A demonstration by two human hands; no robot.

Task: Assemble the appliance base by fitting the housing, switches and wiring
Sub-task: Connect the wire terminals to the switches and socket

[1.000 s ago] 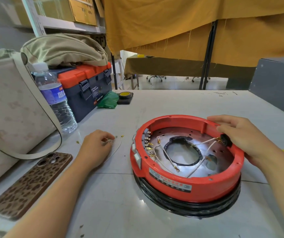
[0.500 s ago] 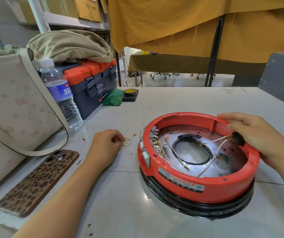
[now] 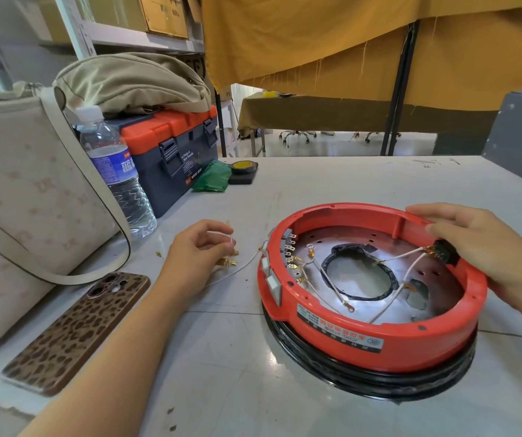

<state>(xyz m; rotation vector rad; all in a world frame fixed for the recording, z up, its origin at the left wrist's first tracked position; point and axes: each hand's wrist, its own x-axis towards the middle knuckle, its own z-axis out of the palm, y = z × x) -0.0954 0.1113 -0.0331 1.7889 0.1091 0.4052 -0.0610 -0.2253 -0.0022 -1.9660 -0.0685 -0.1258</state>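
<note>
housing (image 3: 411, 345): bright red, with a black ring beneath it
inner plate (image 3: 388, 247): bare silver metal
wires (image 3: 332, 287): white, with gold terminals
phone case (image 3: 76, 329): brown leopard spots
toolbox (image 3: 177, 159): dark navy body, orange lid
bottle (image 3: 117, 175): clear, white cap, blue label
bag (image 3: 17, 197): cream with a faint printed motif
curtain (image 3: 347, 36): mustard yellow
bench (image 3: 316, 184): pale grey

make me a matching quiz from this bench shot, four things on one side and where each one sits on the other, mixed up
Things:
1. phone
2. water bottle
3. khaki bag
4. tape roll

Places:
A. on top of the toolbox
B. flat on the table, near left
C. beside the green bag
D. upright between the tote and the toolbox

Pairs: 1-B, 2-D, 3-A, 4-C
</note>
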